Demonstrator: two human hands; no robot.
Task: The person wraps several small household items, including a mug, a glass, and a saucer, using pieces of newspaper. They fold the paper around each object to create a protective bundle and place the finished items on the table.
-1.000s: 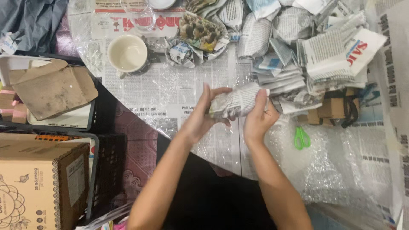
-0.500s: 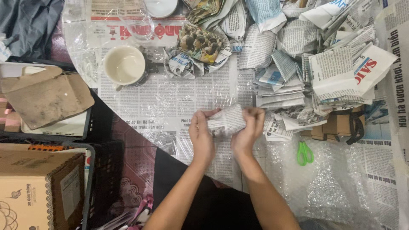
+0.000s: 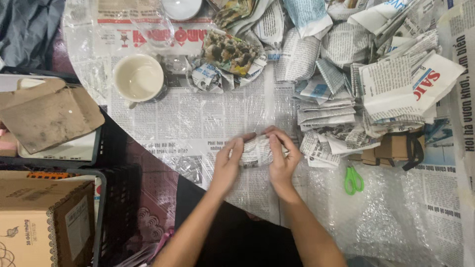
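Observation:
A small bundle wrapped in newspaper [image 3: 257, 151] rests on the newspaper-covered table [image 3: 198, 118], gripped from both sides. My left hand [image 3: 227, 165] presses its left end with fingers curled over the top. My right hand [image 3: 283, 160] clamps the right end, thumb and fingers folding the paper down. What is inside the wrapping is hidden. A cream ceramic cup [image 3: 138, 79] stands empty at the upper left, apart from both hands.
Several newspaper-wrapped bundles [image 3: 346, 89] are heaped at the upper right. Green scissors [image 3: 353, 179] lie on bubble wrap [image 3: 386, 222] to the right. Black crates [image 3: 106, 163] with cardboard [image 3: 47, 113] and a brown box [image 3: 39, 222] stand on the left.
Both hands have brought the bundle lower and closer to me, squeezing it smaller. The view has shifted so the table's things sit lower in frame.

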